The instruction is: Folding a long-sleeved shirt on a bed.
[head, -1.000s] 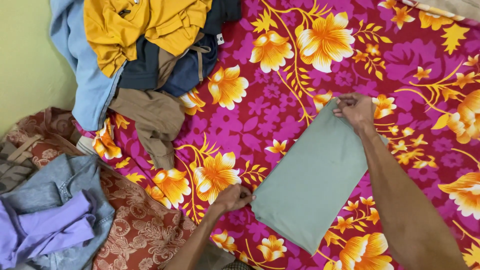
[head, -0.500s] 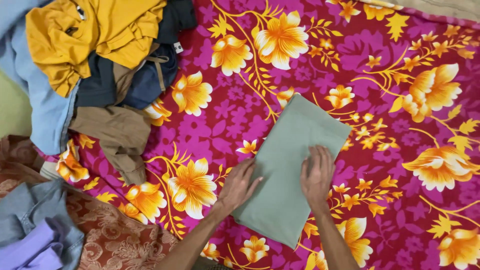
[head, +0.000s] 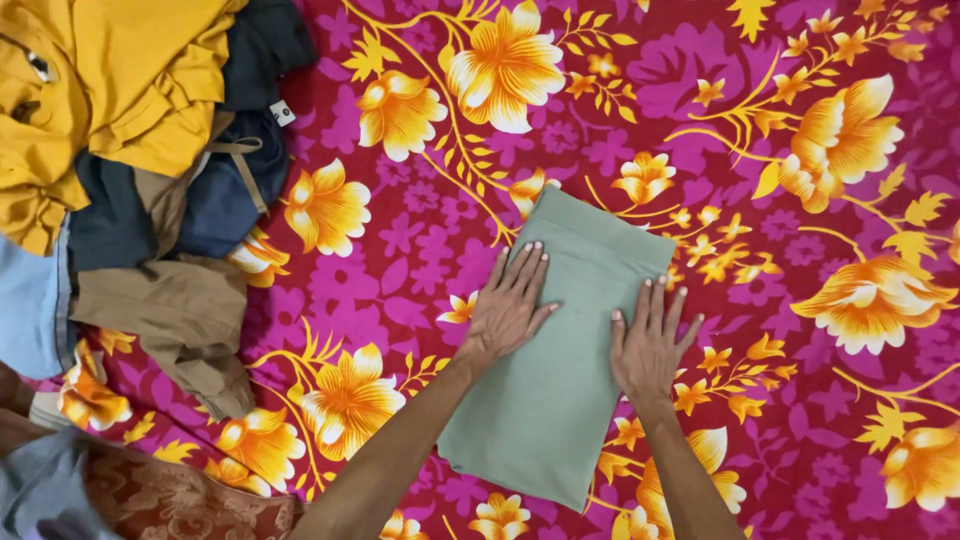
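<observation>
Pressing hands: both lay flat and open, gripping nothing.
Clothes pile (head: 130, 160): heaped at the bedsheet's (head: 420, 250) top-left corner, well apart; unlikely to interfere.
Left hand (head: 510, 305): palm rested on the left edge of the folded green garment (head: 560, 350), fingers spread.
Garment place: tilted near the bedsheet's middle.
Right hand (head: 648, 340): flat on its right edge.
Risk: uneven pressure probably could have skewed the fold or dragged the sheet into wrinkles.
</observation>
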